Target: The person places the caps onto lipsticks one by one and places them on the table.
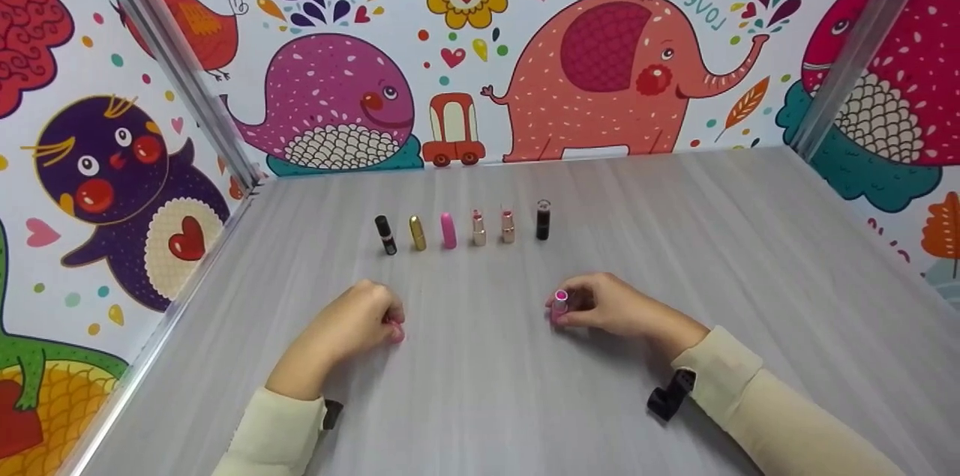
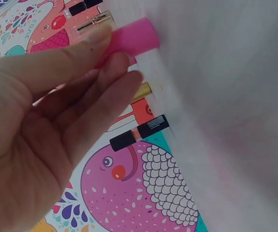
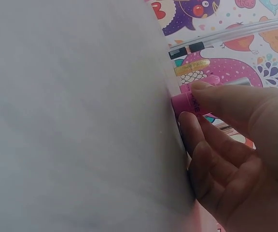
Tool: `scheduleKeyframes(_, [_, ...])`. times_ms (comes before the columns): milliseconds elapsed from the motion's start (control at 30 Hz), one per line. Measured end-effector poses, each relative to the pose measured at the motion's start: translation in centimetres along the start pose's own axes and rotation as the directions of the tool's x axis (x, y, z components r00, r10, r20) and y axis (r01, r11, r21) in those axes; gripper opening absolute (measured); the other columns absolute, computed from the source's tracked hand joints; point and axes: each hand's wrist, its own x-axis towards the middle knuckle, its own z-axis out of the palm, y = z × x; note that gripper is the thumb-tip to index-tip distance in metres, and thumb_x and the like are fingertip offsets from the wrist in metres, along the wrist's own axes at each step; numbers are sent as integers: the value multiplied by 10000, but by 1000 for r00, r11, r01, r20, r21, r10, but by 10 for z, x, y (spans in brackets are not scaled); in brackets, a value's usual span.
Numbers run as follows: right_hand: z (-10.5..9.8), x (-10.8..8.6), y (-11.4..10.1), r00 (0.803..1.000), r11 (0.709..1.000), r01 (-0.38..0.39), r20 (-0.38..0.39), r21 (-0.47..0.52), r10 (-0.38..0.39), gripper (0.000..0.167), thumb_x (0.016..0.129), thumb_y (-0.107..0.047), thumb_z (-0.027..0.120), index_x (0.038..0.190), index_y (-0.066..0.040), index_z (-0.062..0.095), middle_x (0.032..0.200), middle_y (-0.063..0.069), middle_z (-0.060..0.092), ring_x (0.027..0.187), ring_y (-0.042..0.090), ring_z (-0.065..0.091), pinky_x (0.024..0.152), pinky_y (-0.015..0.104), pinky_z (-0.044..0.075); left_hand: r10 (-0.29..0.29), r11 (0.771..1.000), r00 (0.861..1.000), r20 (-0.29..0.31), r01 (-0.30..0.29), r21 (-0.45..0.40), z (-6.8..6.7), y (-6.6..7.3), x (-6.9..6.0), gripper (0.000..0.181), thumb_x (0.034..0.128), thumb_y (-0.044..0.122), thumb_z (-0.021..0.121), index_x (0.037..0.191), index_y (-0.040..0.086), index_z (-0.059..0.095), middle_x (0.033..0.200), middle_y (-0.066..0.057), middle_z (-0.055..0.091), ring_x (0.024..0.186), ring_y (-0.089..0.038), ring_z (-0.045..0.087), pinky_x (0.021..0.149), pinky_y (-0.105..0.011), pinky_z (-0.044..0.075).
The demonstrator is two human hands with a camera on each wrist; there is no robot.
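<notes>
My left hand (image 1: 358, 320) pinches a pink lipstick cap (image 2: 138, 37) between thumb and forefinger, low at the tabletop. Across from it, my right hand (image 1: 613, 305) grips an uncapped pink lipstick (image 1: 559, 306) by its base; it stands upright with its silver collar and magenta tip on top. Beyond both hands runs a row of lipsticks: a black one (image 1: 385, 235), a gold one (image 1: 418, 233), a pink one (image 1: 448, 231), two rose-gold ones with clear tops (image 1: 479, 229), and a black one with a clear top (image 1: 543, 223).
The grey wood-grain table (image 1: 480, 386) spreads around both hands. Patterned panels with a cartoon whale (image 1: 337, 101) and elephant (image 1: 592, 86) rise behind it. Metal posts (image 1: 855, 49) stand at the back corners. A black strap (image 1: 673, 393) hangs at the right wrist.
</notes>
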Motion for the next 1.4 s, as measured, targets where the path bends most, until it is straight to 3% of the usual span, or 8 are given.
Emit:
scheduleKeyframes(433, [0, 0, 2, 999, 1000, 15, -30, -26, -16, 202, 941, -120, 832, 1099, -9, 774, 985, 50, 776, 809, 44, 642, 660, 183, 533, 36, 997, 999, -14, -37, -73, 2, 10, 6, 92, 840, -15, 876, 835, 31, 797, 801, -12, 730, 718, -88, 625, 658, -279, 588])
scheduleKeyframes(600, [0, -1, 2, 999, 1000, 7, -34, -24, -8, 199, 938, -122, 835, 1092, -11, 775, 991, 45, 778, 830, 48, 652, 677, 184, 535, 58, 993, 994, -98, -67, -99, 4, 21, 9, 61, 877, 16, 864, 909, 30, 814, 847, -6, 723, 762, -117, 681, 701, -270, 623])
scheduleKeyframes(800, [0, -1, 1, 999, 1000, -1, -42, -16, 0, 188, 929, -113, 842, 1068, -6, 773, 957, 38, 770, 814, 56, 650, 648, 184, 534, 76, 980, 971, -227, -114, -162, 2, 33, 10, 103, 878, 46, 874, 970, 65, 829, 894, 12, 743, 820, -106, 728, 761, -234, 638])
scheduleKeyframes(967, [1, -1, -1, 999, 1000, -11, -52, -18, 10, 166, 922, -113, 849, 1033, -14, 773, 908, 25, 757, 770, 61, 640, 601, 190, 536, 53, 951, 948, -315, -144, -273, -1, 42, 10, 120, 874, 41, 876, 981, 73, 832, 927, 32, 763, 842, -103, 729, 771, -224, 637])
scheduleKeyframes(1100, [2, -1, -2, 998, 999, -14, -64, -29, 12, 153, 908, -108, 860, 998, -22, 772, 862, 16, 739, 730, 63, 621, 566, 192, 528, 42, 913, 932, -359, -182, -365, -2, 49, 10, 127, 873, 33, 876, 986, 73, 834, 950, 35, 771, 865, -129, 732, 767, -248, 649])
scheduleKeyframes(1300, [1, 0, -4, 997, 997, -4, -82, -77, -2, 154, 880, -105, 883, 962, -33, 775, 829, 0, 729, 720, 48, 607, 598, 180, 508, -13, 842, 927, -374, -192, -505, -2, 56, 11, 144, 874, 64, 884, 1010, 91, 843, 989, 25, 775, 904, -165, 735, 772, -291, 661])
scheduleKeyframes(1400, [1, 0, -5, 997, 996, -8, -76, -84, 2, 147, 876, -102, 887, 947, -37, 776, 828, -5, 732, 721, 49, 609, 600, 179, 507, -31, 823, 923, -383, -194, -534, -1, 60, 11, 151, 878, 82, 885, 1024, 89, 845, 1010, 11, 777, 923, -172, 736, 783, -294, 661])
